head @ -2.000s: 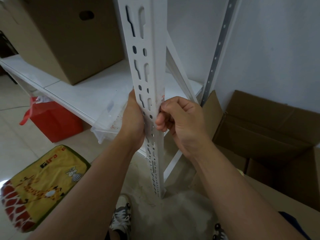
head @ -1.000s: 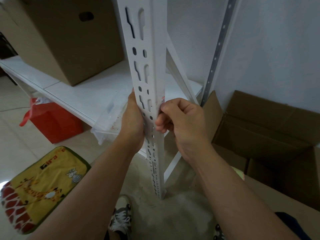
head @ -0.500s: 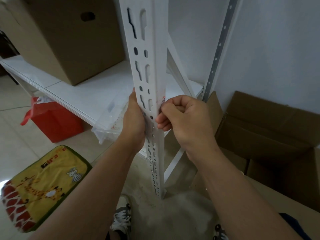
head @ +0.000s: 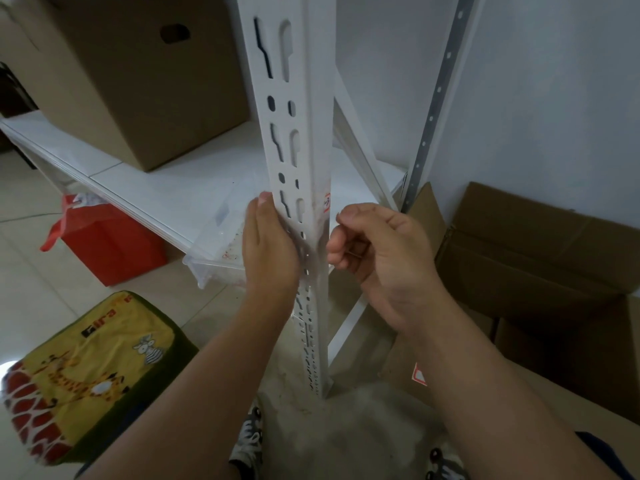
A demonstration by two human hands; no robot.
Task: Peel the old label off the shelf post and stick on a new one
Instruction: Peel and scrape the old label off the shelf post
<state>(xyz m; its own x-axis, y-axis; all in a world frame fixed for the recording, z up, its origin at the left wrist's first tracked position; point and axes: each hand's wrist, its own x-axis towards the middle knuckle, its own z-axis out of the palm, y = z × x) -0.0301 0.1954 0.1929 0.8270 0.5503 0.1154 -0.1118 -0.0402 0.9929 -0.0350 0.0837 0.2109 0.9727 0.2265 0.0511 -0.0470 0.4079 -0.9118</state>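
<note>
Starting nearest the camera, two bare forearms reach up and forward to the white perforated steel shelf post (head: 300,161), which stands upright, its long axis running from the concrete floor up past the top edge of the view. The left hand (head: 272,244) lies against the post's slotted left face, fingers fairly straight along the metal and palm pressed to it, apparently steadying the post; it grips nothing that I can see. The right hand (head: 375,247) hangs just beside the post's right-hand edge, fingers curled inward with thumb and forefinger close together. Whether it pinches a sliver of paper I cannot tell; it looks just apart from the metal.

Beyond those knuckles, slightly above and to their left, the small white old label with red print (head: 327,203) sits on the post's narrow right face, at that face's outer edge, just above the level of the white shelf board (head: 180,188). Its lower part seems partly lifted, though blur makes that uncertain. Smudged residue streaks the corner beside it.

By my reading, peeling is under way, and the coming pull turns on this: the label lies up and left of the right hand, which is nearer to it than the left.

Farther off, a brown cardboard box (head: 138,74) sits on the shelf board.
</note>
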